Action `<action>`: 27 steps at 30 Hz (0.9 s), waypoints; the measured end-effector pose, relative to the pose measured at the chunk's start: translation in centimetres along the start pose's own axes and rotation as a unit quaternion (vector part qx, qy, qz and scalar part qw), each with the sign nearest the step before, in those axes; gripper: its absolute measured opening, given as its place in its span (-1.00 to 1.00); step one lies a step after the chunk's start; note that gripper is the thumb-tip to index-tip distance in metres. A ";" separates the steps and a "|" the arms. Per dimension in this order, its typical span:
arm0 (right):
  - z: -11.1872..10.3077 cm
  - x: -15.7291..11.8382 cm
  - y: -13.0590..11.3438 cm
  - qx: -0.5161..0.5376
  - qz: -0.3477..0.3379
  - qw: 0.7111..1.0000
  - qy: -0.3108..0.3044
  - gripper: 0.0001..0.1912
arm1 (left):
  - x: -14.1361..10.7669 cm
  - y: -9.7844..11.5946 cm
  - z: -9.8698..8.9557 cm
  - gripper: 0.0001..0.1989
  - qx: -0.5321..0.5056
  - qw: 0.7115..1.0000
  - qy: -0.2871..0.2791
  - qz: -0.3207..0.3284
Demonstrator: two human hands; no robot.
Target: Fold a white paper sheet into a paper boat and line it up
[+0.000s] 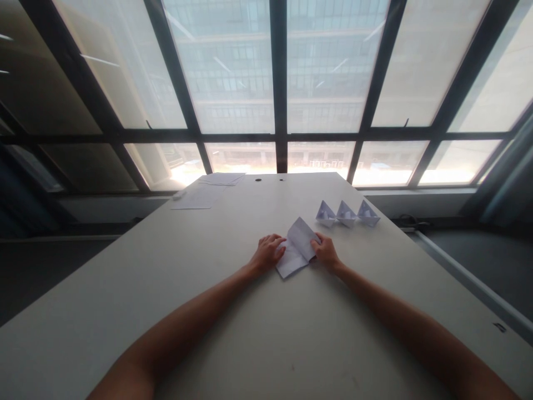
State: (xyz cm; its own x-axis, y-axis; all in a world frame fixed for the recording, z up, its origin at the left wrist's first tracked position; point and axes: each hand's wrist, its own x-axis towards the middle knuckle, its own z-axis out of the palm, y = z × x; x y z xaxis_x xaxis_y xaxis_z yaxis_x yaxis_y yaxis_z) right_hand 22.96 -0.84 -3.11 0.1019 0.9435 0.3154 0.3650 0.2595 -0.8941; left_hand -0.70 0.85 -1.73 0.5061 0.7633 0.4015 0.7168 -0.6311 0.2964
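A partly folded sheet of white paper (303, 239) is between my hands over the middle of the table, creased across, with one half standing up and the other lying low. My right hand (327, 253) pinches its right edge, the thumb on the near face. At the left edge of the paper, my left hand (268, 253) has its thumb and fingers around the border, partly curled. Just beyond my right hand stand three folded paper boats (346, 214) in a row.
The white table (200, 311) stretches away towards tall windows with dark frames (281, 83). Flat white sheets of paper (195, 197) lie at its far left. Near the far edge is a dark round cable hole (258, 179). Curtains (506, 161) hang at the sides.
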 end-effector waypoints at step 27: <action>-0.1 -2.0 -1.6 -0.364 -0.156 0.878 -0.268 -0.34 | -0.8 1.6 -0.4 -0.48 -0.032 0.980 -0.138 0.141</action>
State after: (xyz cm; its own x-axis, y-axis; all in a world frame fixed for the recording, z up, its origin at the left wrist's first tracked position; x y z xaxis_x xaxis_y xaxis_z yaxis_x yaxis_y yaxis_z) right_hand 22.27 -3.22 -2.25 -0.4873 0.8620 0.1393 0.8126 0.5061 -0.2892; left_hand -0.18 -0.78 -1.20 0.7968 0.5593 0.2286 0.5024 -0.8235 0.2635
